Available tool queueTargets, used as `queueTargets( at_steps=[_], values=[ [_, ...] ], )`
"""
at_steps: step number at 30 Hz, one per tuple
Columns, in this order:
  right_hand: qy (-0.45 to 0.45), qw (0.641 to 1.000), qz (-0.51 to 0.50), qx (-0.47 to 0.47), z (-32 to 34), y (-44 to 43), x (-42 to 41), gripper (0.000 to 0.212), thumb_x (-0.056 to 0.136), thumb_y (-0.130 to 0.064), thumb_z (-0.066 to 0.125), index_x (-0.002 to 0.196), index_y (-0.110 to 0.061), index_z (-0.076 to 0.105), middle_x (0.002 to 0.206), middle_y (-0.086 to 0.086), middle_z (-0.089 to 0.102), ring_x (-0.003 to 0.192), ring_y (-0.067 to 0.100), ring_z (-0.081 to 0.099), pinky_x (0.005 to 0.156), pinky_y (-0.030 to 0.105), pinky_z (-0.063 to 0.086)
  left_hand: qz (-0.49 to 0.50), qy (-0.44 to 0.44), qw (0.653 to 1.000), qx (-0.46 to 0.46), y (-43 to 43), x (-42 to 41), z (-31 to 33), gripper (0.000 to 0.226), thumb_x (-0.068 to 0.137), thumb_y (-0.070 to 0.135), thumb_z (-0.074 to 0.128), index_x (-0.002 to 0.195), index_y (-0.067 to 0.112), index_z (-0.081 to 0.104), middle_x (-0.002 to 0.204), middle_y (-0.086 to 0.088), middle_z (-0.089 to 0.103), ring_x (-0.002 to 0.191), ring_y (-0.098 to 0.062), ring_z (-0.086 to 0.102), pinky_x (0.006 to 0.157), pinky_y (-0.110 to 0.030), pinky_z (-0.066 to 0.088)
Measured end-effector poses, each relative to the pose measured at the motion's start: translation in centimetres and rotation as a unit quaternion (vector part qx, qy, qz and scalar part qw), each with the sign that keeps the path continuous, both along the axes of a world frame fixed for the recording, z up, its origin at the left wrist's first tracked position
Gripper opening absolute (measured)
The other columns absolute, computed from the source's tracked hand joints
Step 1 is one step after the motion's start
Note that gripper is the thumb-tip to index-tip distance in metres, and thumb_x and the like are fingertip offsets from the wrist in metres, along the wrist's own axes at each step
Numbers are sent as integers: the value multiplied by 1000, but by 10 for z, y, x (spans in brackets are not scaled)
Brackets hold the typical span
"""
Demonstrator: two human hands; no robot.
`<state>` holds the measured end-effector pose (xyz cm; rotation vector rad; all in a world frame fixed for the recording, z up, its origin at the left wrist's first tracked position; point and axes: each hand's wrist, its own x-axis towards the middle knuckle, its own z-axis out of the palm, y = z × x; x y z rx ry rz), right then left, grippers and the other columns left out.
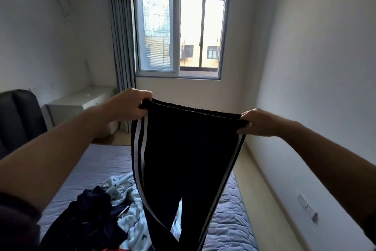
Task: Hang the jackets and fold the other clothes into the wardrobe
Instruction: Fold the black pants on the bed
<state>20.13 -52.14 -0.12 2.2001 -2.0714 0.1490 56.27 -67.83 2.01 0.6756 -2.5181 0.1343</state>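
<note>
Black knit track pants [189,159], ribbed elastic waistband gathered along the top, white stripes down both outer seams, hang in mid-air over the bed, spread flat betw. both hands. L hand [130,106] grips the waistband's left corner, fingers curled over the top edge & thumb under. R hand [258,122] pinches the right corner, fingertips folded round the band. Waistband is pulled near straight; the two legs taper down & split apart low in view, ends out of frame.

Bed [230,220] below has a blue-grey quilted cover w/ stitched hexagon pattern. On it, a loose heap: pale blue fleece [126,191], soft, printed w/ small dark marks, crumpled; touching its left side a dark navy garment [89,216], bunched in folds; a sliver of red-orange fabric [122,249] at the bottom edge.

Padded dark headboard [18,120] at left, smooth white cabinet [79,102] beside it w/ a small white item on top, too small to tell what. Pleated grey-blue curtain [120,37] hangs beside the window [179,29]
</note>
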Motion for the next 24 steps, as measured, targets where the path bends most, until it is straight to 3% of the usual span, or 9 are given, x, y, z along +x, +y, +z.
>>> queueTargets(
  at_steps=[2,4,6,10,12,16,19,21,24],
  values=[
    [-45,998,10,-51,24,-1,0,23,84,-28,72,68,-15,61,68,0,59,71,19,56,61,15,39,24,-15,1000,-2,-2,3,11,23,75,5,70,71,15,49,56,7,46,52,-17,46,54,-28,34],
    [-90,982,42,-162,49,-5,4,23,81,-25,75,74,-4,68,67,5,64,66,21,58,58,15,38,45,-20,998,-31,-2,4,32,18,78,13,71,75,10,53,60,2,50,58,-23,52,58,-31,41],
    [-118,954,73,-266,70,-9,8,20,81,-22,76,73,-6,68,64,2,61,60,16,56,57,10,37,82,-28,992,-89,-1,6,54,19,82,28,68,79,19,51,65,4,52,62,-21,53,62,-33,47],
    [9,981,65,-185,89,-13,13,20,83,-25,72,70,-12,64,57,-7,52,60,18,55,56,10,29,144,-125,965,-182,5,6,77,22,83,54,52,76,33,49,70,12,53,69,-13,53,64,-27,42],
    [-48,966,64,-246,92,-10,10,18,82,-19,71,68,-16,59,60,-4,54,58,17,54,56,14,33,145,-86,968,-187,5,2,77,21,83,49,56,78,30,49,69,10,53,69,-15,53,63,-28,41],
    [-128,965,45,-224,82,-6,11,38,83,-8,66,68,-31,38,65,-10,47,57,5,43,52,13,31,77,-4,997,-3,4,-5,77,22,82,26,71,81,17,52,70,3,53,71,-23,56,64,-30,40],
    [-215,947,43,-235,77,-6,10,39,86,-2,62,74,-31,39,70,-9,46,61,3,43,51,6,35,39,39,992,115,5,-6,77,22,83,25,72,86,10,56,79,-6,59,76,-23,57,69,-32,45],
    [-324,918,67,-218,73,-3,6,37,86,3,62,85,-29,44,77,-8,52,65,2,50,54,3,39,1,102,974,202,5,-3,72,21,85,27,69,92,11,58,84,-11,62,77,-25,59,70,-33,47],
    [-505,851,93,-115,64,2,0,42,83,0,68,109,-27,49,95,3,65,69,2,65,60,12,49,-65,174,915,358,2,3,62,28,82,25,69,107,19,56,99,-8,65,86,-23,67,77,-34,56]
  ],
)
